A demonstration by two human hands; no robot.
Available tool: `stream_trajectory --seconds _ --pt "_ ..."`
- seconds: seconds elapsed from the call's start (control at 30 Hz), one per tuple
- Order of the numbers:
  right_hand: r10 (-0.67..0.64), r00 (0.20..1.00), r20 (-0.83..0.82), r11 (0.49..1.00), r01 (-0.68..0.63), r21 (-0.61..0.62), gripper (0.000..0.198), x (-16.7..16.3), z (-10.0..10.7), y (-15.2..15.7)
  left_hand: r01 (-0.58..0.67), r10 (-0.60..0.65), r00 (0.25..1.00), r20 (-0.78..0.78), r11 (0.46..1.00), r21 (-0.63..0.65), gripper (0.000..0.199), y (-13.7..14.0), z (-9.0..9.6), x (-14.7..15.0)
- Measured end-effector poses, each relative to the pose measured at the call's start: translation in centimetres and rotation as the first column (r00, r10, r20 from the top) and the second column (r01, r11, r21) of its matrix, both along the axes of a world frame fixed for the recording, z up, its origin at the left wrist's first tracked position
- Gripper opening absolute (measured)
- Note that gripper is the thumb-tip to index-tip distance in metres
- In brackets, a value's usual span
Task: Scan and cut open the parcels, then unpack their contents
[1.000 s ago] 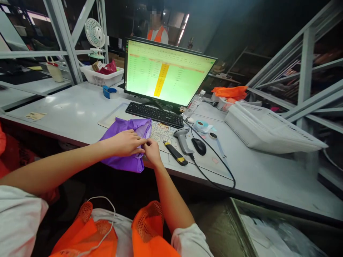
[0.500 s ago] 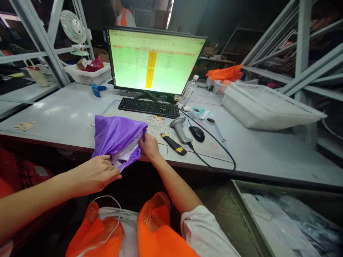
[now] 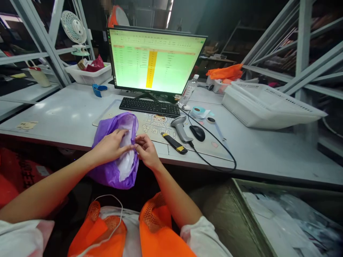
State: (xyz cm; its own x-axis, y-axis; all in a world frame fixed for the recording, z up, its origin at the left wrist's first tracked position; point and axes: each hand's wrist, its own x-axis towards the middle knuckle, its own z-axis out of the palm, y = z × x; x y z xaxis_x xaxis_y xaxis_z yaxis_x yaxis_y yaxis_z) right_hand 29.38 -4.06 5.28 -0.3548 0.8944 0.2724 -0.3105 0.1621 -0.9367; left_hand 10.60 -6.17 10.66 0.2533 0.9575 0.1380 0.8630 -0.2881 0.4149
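Observation:
A purple plastic bag [image 3: 103, 175] hangs partly over the table's front edge, its mouth wide and facing right. White, filmy material [image 3: 128, 165] shows inside it; what that is, I cannot make out. My left hand [image 3: 112, 143] lies across the bag's mouth, thumb and fingers apart, fingertips against the white material. At the right rim of the mouth, my right hand [image 3: 146, 151] pinches the bag's edge between thumb and finger. The two hands almost meet there.
Right of the bag lie a yellow-black utility knife [image 3: 174, 143], a barcode scanner [image 3: 181, 129] and a mouse [image 3: 197, 132]. Behind are a keyboard [image 3: 149, 106], monitor [image 3: 155, 64] and bottle [image 3: 189, 91]. White baskets [image 3: 257, 107] stand right; a bin [image 3: 257, 221] is below.
The bag's mouth has been spread wide and turned toward me, showing more white inside. My left hand moved up and right, from gripping the lower edge to lying across the mouth.

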Motion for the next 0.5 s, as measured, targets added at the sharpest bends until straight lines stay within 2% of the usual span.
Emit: stream_trajectory --seconds 0.13,0.17,0.27,0.33,0.43,0.5 --pt "-0.05 0.996 -0.076 0.996 0.043 -0.081 0.028 -0.6 -0.7 -0.1 0.059 -0.057 0.997 0.049 0.998 -0.031 0.085 0.2 -0.3 1.1" --pt "-0.063 0.995 -0.081 0.994 0.056 -0.091 0.027 -0.8 -0.8 0.0 0.07 -0.068 0.997 0.039 0.997 -0.039 0.08 0.1 -0.4 1.2" --pt "-0.123 0.99 -0.068 0.991 0.119 -0.069 0.024 -1.8 -1.2 -0.1 0.086 -0.084 0.996 0.022 0.991 -0.107 0.045 -0.3 -0.5 1.2" --pt "-0.214 0.977 -0.02 0.977 0.213 -0.03 0.021 -2.6 -1.4 -0.2 0.076 -0.068 0.996 0.06 0.986 -0.151 0.031 -0.4 -0.3 0.7" --pt "-0.43 0.901 0.059 0.903 0.429 0.035 0.015 -2.7 -1.7 -0.2 -0.025 0.053 0.974 0.222 0.991 -0.128 0.022 -0.6 0.6 -0.9" --pt "-0.546 0.833 0.088 0.838 0.543 0.052 0.014 -1.7 -1.6 0.3 -0.106 0.147 0.902 0.405 0.987 -0.123 0.02 -1.1 1.3 -2.1"
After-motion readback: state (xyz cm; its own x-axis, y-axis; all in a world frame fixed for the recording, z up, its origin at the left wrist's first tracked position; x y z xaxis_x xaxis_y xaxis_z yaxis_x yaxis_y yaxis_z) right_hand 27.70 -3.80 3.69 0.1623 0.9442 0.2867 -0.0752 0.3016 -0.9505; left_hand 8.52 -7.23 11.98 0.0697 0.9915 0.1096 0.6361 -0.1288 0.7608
